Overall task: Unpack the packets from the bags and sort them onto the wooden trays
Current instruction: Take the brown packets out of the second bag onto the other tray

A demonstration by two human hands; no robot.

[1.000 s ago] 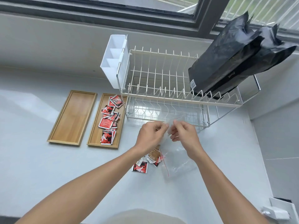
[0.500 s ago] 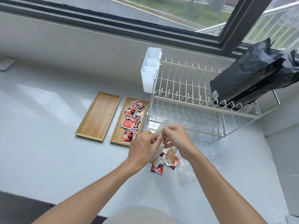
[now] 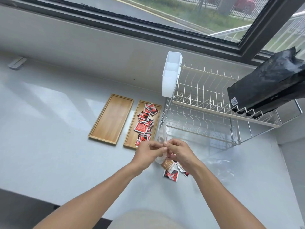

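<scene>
My left hand (image 3: 149, 150) and my right hand (image 3: 179, 150) meet above the counter, both pinching a clear plastic bag (image 3: 161, 134) that stands up between the fingertips. Below the hands lie a brown packet (image 3: 168, 164) and a few red packets (image 3: 171, 174) on the counter. Two wooden trays sit side by side to the left: the left tray (image 3: 110, 119) holds nothing, the right tray (image 3: 131, 134) carries several red packets (image 3: 145, 123). Another clear bag (image 3: 221, 169) lies crumpled on the counter to the right.
A wire dish rack (image 3: 206, 113) stands behind the hands, with a white cutlery holder (image 3: 170, 76) on its left end and black bags (image 3: 267, 85) leaning on its right end. A wall and window run along the back.
The view has swung so the trays and rack sit further right. Both hands stay together on the clear bag, now pinched tighter and held more upright.
</scene>
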